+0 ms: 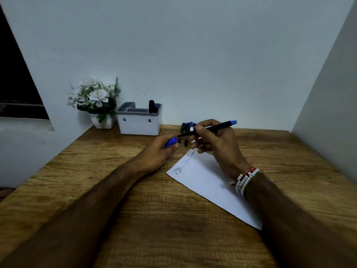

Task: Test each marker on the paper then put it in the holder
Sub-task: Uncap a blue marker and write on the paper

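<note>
Right hand (pixel 216 146) pinches the black marker (pixel 212 128); left hand (pixel 154 154) pinches a blue cap (pixel 171 142). The nearby tip could ink the left fingers.

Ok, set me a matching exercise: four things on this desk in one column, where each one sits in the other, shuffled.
Things:
1. blue cap
2. black marker
3. paper
4. flower pot

Places:
A. flat on the desk
B. pinched in the left hand
C. beside the holder, against the wall
D. gripped in the right hand

Pairs: 1-B, 2-D, 3-A, 4-C
</note>
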